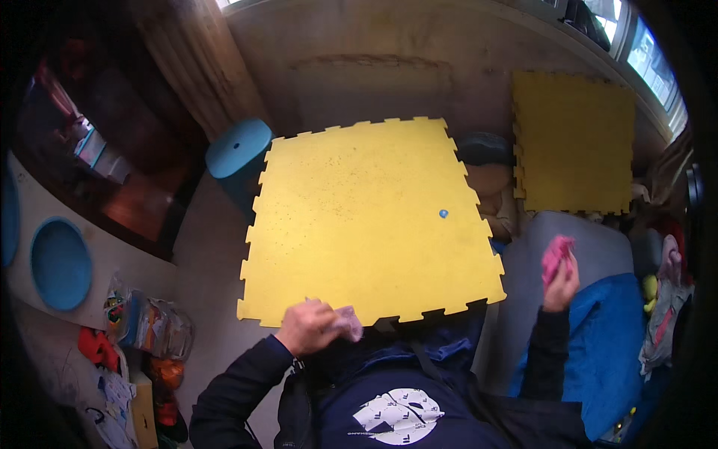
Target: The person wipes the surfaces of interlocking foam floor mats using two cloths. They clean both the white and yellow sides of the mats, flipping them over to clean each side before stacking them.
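A yellow foam puzzle mat (359, 224) with interlocking edges lies flat before me, dark specks scattered over its upper left. My left hand (308, 326) is closed around a pale purple cloth (349, 324) at the mat's near edge. Off to the right, apart from the mat, my right hand (562, 283) grips a crumpled pink cloth (557, 255) above a grey padded surface. A small blue object (443, 214) rests on the right part of the mat; its kind is too small to tell.
Another yellow foam mat (573, 143) leans upright at the back right. A blue stool (238, 147) stands behind the mat's left corner. Blue fabric (603, 337) covers part of the grey padded seat (583, 238). Clear bags of items (157, 325) sit at left.
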A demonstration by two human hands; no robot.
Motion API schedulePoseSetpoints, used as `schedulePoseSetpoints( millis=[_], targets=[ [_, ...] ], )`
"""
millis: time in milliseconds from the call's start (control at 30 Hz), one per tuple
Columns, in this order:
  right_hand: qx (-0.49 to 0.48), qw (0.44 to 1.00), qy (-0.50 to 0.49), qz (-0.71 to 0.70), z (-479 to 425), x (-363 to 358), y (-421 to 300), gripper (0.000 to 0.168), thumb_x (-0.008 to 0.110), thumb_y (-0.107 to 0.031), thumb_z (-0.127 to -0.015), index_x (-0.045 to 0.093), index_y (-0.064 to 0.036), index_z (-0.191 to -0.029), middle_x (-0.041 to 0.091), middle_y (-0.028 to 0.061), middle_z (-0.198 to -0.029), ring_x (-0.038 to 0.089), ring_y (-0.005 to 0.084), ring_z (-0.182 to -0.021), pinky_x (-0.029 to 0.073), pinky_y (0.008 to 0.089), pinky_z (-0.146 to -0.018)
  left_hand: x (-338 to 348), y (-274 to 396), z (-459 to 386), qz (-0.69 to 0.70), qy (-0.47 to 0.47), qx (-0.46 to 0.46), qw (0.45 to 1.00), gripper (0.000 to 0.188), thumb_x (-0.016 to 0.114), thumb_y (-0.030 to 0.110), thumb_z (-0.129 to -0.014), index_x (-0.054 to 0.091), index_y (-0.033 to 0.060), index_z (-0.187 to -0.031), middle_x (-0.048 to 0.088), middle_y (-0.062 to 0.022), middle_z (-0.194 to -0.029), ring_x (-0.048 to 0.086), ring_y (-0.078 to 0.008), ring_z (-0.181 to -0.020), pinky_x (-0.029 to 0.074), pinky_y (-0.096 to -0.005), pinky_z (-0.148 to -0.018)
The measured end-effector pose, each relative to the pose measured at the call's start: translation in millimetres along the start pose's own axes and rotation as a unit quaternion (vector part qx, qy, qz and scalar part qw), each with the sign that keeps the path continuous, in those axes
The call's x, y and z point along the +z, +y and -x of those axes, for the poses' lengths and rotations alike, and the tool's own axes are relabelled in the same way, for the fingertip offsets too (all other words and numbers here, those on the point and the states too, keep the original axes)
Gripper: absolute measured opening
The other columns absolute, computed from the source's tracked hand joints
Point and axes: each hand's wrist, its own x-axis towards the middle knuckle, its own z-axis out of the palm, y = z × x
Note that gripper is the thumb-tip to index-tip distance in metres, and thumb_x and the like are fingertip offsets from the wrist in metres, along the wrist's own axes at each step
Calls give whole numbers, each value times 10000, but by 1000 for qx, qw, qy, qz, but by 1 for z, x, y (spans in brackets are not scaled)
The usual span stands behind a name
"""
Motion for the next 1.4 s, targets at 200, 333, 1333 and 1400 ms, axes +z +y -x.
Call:
schedulePoseSetpoints(
  millis=[200, 333, 1333, 1400],
  targets=[
    [-341, 868, -355, 63, 55, 203, -82, 280, 671, -50, -824, 676, 24, -1093, 656, 215, -1195, 647, 365, -1068, 533, 427, -901, 16, -49, -103, -7, 152, -151, 977, 191, 716, 227, -868, 736, 87, -997, 686, -121, -1067, 643, -330, -990, 502, -459, -833],
    [-349, 779, -481, 200, 117, 223, -50, 613, 750, -271, -777, 618, 9, -1306, 508, 237, -1464, 412, 446, -1428, 359, 544, -1168, 47, -82, -126, -144, 2, -220, 965, 663, 645, 428, -924, 499, 96, -1479, 429, -131, -1574, 346, -397, -1450, 257, -573, -1172],
    [-271, 874, -260, 308, 86, 143, -25, 383, 604, -27, -850, 647, 100, -1209, 572, 242, -1413, 584, 452, -1226, 467, 498, -1073, -19, -94, 48, -159, 145, -329, 920, 490, 510, -49, -864, 645, 9, -1332, 597, -252, -1405, 505, -432, -1379, 366, -486, -1186],
    [77, 947, -311, -30, 129, 168, 63, 319, 634, -65, -871, 660, 84, -1152, 632, 220, -1250, 629, 409, -1076, 513, 482, -966, 25, -79, 34, -174, 186, -283, 925, 567, 477, -77, -829, 611, 3, -1374, 584, -247, -1425, 500, -432, -1384, 351, -492, -1193]
  ],
)
